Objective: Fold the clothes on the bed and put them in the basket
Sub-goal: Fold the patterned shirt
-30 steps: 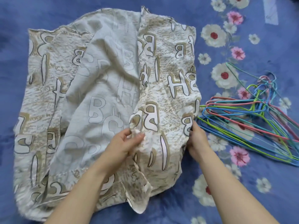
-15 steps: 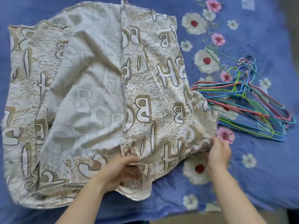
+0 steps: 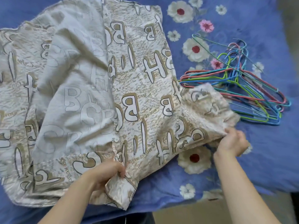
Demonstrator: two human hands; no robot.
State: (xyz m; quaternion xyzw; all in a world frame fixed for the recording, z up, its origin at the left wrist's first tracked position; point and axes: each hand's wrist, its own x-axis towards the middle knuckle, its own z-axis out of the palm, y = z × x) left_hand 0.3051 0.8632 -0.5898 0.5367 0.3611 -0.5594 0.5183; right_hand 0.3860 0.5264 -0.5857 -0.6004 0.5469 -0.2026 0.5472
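Observation:
A beige shirt [image 3: 132, 81] printed with big white and tan letters lies spread on the blue floral bed sheet [image 3: 252, 159], partly open so its pale inside shows at centre left. My left hand [image 3: 106, 173] pinches the front placket near the collar at the near edge. My right hand [image 3: 233, 143] grips the end of the right sleeve [image 3: 205, 107], which is stretched out to the right and lies over the near ends of the hangers. No basket is in view.
A pile of thin coloured wire hangers [image 3: 242, 88] lies on the sheet right of the shirt. The bed's near edge and a strip of tan floor [image 3: 186, 212] show at the bottom right.
My right hand has pulled the sleeve out to the right and toward me, unfolding it. My left hand has slid down the front of the shirt to its near edge.

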